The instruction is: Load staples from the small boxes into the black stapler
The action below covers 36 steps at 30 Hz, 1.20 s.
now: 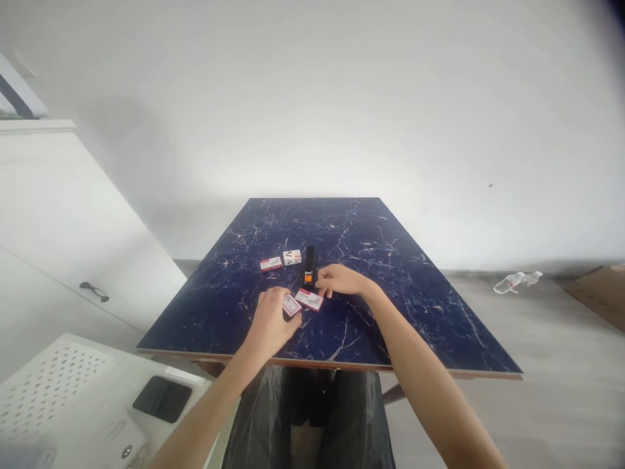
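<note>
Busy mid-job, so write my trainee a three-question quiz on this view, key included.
1. Which hand is nearer the black-and-orange object: A) left, B) right?
2. True or false: the left hand holds a small red-and-white box.
3. Fill in: the tabletop is dark ____ with pale veins.

Key:
1. B, the right hand.
2. True.
3. Blue.

At the dark-blue, white-veined table, we hold a small red-and-white rectangular box in our bare left hand; our bare right hand is just beside a slim black, orange-patched object.
</note>
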{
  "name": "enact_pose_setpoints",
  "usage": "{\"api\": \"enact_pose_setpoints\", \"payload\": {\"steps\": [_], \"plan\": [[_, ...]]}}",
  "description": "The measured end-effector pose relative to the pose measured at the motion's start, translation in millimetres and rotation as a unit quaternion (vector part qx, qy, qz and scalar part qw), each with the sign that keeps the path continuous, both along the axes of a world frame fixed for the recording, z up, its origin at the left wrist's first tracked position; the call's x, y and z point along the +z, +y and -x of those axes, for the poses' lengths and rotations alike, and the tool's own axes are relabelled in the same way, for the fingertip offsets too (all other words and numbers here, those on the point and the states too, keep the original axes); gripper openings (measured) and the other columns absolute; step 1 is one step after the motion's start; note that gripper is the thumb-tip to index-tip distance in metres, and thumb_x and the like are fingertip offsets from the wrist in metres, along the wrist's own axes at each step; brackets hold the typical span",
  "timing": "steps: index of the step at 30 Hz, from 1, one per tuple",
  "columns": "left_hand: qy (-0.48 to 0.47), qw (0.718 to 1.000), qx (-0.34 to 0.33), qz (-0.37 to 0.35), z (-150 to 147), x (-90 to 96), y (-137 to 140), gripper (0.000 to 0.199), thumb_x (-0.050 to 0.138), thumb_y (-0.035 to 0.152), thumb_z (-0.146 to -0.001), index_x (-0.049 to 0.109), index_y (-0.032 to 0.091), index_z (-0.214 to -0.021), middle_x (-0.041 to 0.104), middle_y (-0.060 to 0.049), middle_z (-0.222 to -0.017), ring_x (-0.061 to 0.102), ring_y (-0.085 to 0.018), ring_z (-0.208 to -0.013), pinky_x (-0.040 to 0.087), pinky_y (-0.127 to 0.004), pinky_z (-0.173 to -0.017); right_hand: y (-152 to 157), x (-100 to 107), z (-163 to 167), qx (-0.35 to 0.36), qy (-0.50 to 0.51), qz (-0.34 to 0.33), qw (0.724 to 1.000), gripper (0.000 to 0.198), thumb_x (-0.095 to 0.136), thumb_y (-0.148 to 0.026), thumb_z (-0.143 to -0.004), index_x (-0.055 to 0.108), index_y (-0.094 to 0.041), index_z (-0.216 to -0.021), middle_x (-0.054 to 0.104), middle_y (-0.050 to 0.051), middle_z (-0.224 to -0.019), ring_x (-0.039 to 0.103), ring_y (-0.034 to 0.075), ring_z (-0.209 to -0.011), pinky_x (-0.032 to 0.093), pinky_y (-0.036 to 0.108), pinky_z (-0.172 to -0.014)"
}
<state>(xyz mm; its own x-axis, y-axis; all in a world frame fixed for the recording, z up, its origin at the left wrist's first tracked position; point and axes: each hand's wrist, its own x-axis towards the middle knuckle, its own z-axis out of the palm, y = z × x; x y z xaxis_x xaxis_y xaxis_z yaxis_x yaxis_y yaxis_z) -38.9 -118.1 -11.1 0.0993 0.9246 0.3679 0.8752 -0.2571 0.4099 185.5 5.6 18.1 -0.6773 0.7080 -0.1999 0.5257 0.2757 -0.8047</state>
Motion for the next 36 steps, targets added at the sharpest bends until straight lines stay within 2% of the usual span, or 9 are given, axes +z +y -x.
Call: {"api": "enact_pose_setpoints", "payload": {"steps": [3,8,12,18,21,26,29,33,36], "plan": [[0.0,0.999,0.014,0.05,-3.0,6.6,-1.5,0.05,0.073,0.032,-0.076,0.055,0.02,-0.121,0.065,-0.011,-0.11,0.059,-0.033,-0.103,0.048,-0.042,-0.084,-5.7,4.9,2.1,0.057,0.015,0.099,0.993,0.016,0.059,-0.033,-0.082,0.055,-0.019,-0.074,0.077,0.006,-0.085,0.071,0.017,-0.062,0.049,0.023,-0.049],[-0.067,0.992,-0.011,0.103,13.1,30.6,1.6,0.056,0.073,0.045,-0.079,0.054,0.025,-0.128,0.066,-0.01,-0.116,0.063,-0.029,-0.104,0.049,-0.038,-0.081,-13.1,8.0,9.4,0.083,0.061,0.22,0.97,0.025,0.069,-0.033,-0.076,0.047,-0.02,-0.075,0.077,0.007,-0.097,0.075,0.021,-0.077,0.059,0.027,-0.059],[-0.039,0.995,-0.037,0.09,9.1,39.9,-0.2,0.041,0.074,0.045,-0.077,0.06,0.026,-0.11,0.065,-0.007,-0.107,0.061,-0.029,-0.101,0.048,-0.038,-0.081,-15.6,5.9,16.4,0.088,0.064,0.239,0.965,0.027,0.073,-0.03,-0.073,0.05,-0.019,-0.081,0.077,0.007,-0.095,0.075,0.02,-0.075,0.06,0.026,-0.06],[0.011,0.974,-0.169,0.153,15.7,32.9,15.2,0.039,0.077,0.044,-0.074,0.059,0.025,-0.104,0.063,-0.008,-0.112,0.058,-0.03,-0.104,0.048,-0.038,-0.083,-4.9,5.0,2.4,0.099,0.061,0.234,0.965,0.028,0.072,-0.037,-0.078,0.053,-0.018,-0.085,0.077,0.006,-0.085,0.072,0.017,-0.066,0.059,0.026,-0.059],[0.029,0.965,-0.195,0.175,30.2,33.9,39.4,0.037,0.076,0.047,-0.074,0.06,0.025,-0.099,0.064,-0.006,-0.103,0.062,-0.026,-0.093,0.048,-0.035,-0.078,5.7,5.2,-11.8,0.041,0.087,0.175,0.98,0.029,0.068,-0.045,-0.084,0.056,-0.019,-0.087,0.072,0.002,-0.071,0.065,0.013,-0.054,0.054,0.022,-0.052],[0.082,0.973,-0.184,0.115,38.7,38.0,94.6,0.037,0.073,0.053,-0.076,0.06,0.024,-0.094,0.066,-0.008,-0.1,0.063,-0.027,-0.088,0.047,-0.035,-0.075,21.9,-6.7,-15.8,-0.178,0.14,0.023,0.974,0.018,0.06,-0.037,-0.089,0.054,-0.02,-0.085,0.069,0.001,-0.076,0.063,0.012,-0.057,0.05,0.021,-0.051],[0.101,0.966,-0.214,0.104,31.9,37.4,118.9,0.042,0.074,0.055,-0.073,0.063,0.024,-0.1,0.067,-0.009,-0.108,0.064,-0.03,-0.095,0.048,-0.036,-0.077,23.1,-16.5,-6.5,-0.19,0.082,-0.081,0.975,0.007,0.061,-0.026,-0.084,0.057,-0.021,-0.089,0.069,0.0,-0.078,0.063,0.012,-0.062,0.049,0.022,-0.058],[0.079,0.96,-0.246,0.106,20.6,29.8,130.1,0.053,0.077,0.049,-0.072,0.06,0.027,-0.117,0.065,-0.009,-0.119,0.064,-0.031,-0.103,0.05,-0.039,-0.082,19.0,-27.6,5.3,-0.172,0.019,-0.249,0.953,0.016,0.059,-0.019,-0.079,0.064,-0.022,-0.094,0.069,-0.001,-0.079,0.06,0.014,-0.068,0.045,0.024,-0.067],[0.054,0.963,-0.244,0.104,21.4,25.1,129.0,0.063,0.076,0.05,-0.074,0.056,0.026,-0.128,0.064,-0.011,-0.124,0.063,-0.031,-0.107,0.05,-0.04,-0.085,26.9,-37.0,7.2,-0.174,0.016,-0.306,0.936,0.021,0.055,-0.017,-0.08,0.066,-0.022,-0.097,0.072,0.002,-0.091,0.063,0.017,-0.079,0.045,0.026,-0.075]]}}
